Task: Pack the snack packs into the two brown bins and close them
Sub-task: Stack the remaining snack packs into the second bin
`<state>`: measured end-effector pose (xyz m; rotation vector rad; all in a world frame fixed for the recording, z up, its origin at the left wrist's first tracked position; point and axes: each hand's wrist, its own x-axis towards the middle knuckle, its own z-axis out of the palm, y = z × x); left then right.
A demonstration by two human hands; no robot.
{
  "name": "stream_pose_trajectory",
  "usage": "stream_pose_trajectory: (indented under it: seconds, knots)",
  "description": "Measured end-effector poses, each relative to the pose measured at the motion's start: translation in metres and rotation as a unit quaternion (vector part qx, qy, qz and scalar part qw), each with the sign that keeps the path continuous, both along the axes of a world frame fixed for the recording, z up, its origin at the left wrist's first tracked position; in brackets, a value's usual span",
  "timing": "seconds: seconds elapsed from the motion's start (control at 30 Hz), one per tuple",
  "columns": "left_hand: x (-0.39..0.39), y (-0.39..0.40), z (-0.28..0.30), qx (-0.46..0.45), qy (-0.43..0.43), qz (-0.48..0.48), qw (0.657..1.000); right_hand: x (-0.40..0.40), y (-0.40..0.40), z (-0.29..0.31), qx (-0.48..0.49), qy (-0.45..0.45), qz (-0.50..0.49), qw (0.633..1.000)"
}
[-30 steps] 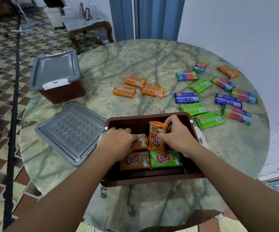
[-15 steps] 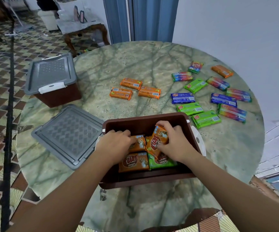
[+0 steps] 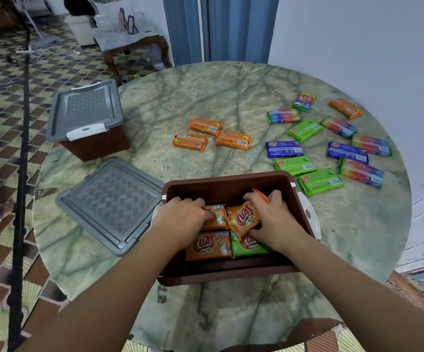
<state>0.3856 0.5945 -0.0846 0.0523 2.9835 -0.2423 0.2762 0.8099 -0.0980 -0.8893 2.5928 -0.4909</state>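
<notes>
An open brown bin (image 3: 231, 182) stands at the near edge of the round marble table. Both hands are inside it. My right hand (image 3: 274, 219) grips an orange snack pack (image 3: 244, 218), tilted low over a green pack (image 3: 247, 247). My left hand (image 3: 183, 219) holds down another orange pack (image 3: 218, 219); a third orange pack (image 3: 209, 246) lies flat in front of it. The bin's grey lid (image 3: 111, 201) lies on the table to its left. A second brown bin (image 3: 96, 146) at far left has its grey lid on (image 3: 85, 110).
Three orange packs (image 3: 205, 127) lie mid-table. Several green, blue and rainbow packs (image 3: 320, 181) are spread across the right side, near the white wall. The table's left edge drops to a tiled floor. A small wooden table stands beyond.
The orange pack in my right hand has gone from standing upright to lying tilted low in the bin. My left hand has stayed on its pack.
</notes>
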Motion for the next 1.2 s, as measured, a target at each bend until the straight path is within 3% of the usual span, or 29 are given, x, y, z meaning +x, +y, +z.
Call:
stream_pose_trajectory:
  seconds: [0.17, 0.37, 0.47, 0.7, 0.77, 0.83, 0.9, 0.93, 1.1, 1.2]
  knots:
    - [0.0, -0.001, -0.001, 0.005, 0.004, -0.002, 1.0, -0.001, -0.004, -0.005, 0.048, 0.047, 0.004, 0.998]
    - [-0.003, -0.001, 0.0, 0.006, -0.003, -0.011, 1.0, -0.001, -0.02, 0.002, 0.124, 0.172, 0.075, 0.974]
    - [-0.004, 0.0, 0.0, 0.003, -0.006, -0.016, 1.0, -0.001, -0.022, 0.003, 0.109, 0.116, 0.068, 0.985]
    - [-0.003, 0.003, 0.004, 0.013, -0.017, -0.01, 1.0, -0.001, -0.02, 0.003, 0.104, 0.111, 0.063, 0.986]
    - [-0.001, 0.005, 0.009, 0.084, 0.053, -0.004, 0.995, -0.001, -0.017, 0.007, 0.074, 0.12, 0.048, 0.989]
    - [0.003, 0.004, 0.011, 0.132, 0.184, 0.021, 0.974, -0.004, -0.015, 0.013, 0.002, 0.176, 0.048, 0.983]
    - [0.005, 0.001, 0.012, 0.123, 0.286, 0.076, 0.947, -0.012, -0.013, 0.018, -0.058, 0.255, 0.065, 0.963]
    - [0.004, 0.0, 0.013, 0.111, 0.295, 0.108, 0.943, -0.017, -0.012, 0.021, -0.071, 0.287, 0.07, 0.953]
    - [-0.02, -0.008, 0.016, 0.089, 0.137, 0.184, 0.969, -0.035, -0.012, 0.021, -0.001, 0.293, 0.09, 0.952]
    - [-0.029, -0.011, 0.012, 0.086, 0.117, 0.179, 0.973, -0.044, -0.021, 0.024, 0.029, 0.277, 0.098, 0.955]
